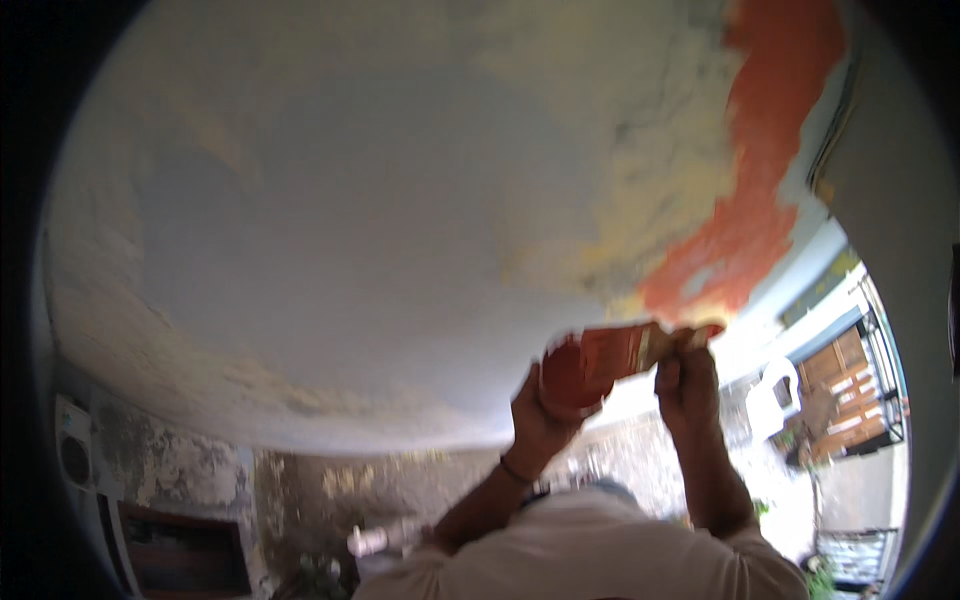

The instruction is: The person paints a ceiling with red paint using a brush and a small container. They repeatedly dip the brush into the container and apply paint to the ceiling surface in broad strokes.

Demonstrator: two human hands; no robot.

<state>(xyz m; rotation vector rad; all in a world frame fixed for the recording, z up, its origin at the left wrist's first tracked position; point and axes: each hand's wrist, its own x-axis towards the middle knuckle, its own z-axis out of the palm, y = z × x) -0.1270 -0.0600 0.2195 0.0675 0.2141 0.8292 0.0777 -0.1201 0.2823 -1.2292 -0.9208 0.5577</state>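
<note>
My left hand (543, 425) is wrapped around a round paint container (568, 385) that is red inside, tilted with its opening partly in view. In my right hand (688, 385) I grip the handle of a wide paintbrush (610, 352). Its flat bristle end is red and lies against the container's upper edge; the handle end, by my fingers, also has red on it. Above my hands spreads a pale, patchy surface (380, 220) with yellowish stains. A band of orange-red paint (765, 150) runs down its right side, with a small bare patch near its lower end.
An air-conditioner unit (75, 445) hangs at the lower left, near a dark framed opening (185, 550). Behind me is a wall with peeling paint (350, 485). At the right are a white chair (773, 400), a brown wooden panel (840, 380) and dark cables (835, 135).
</note>
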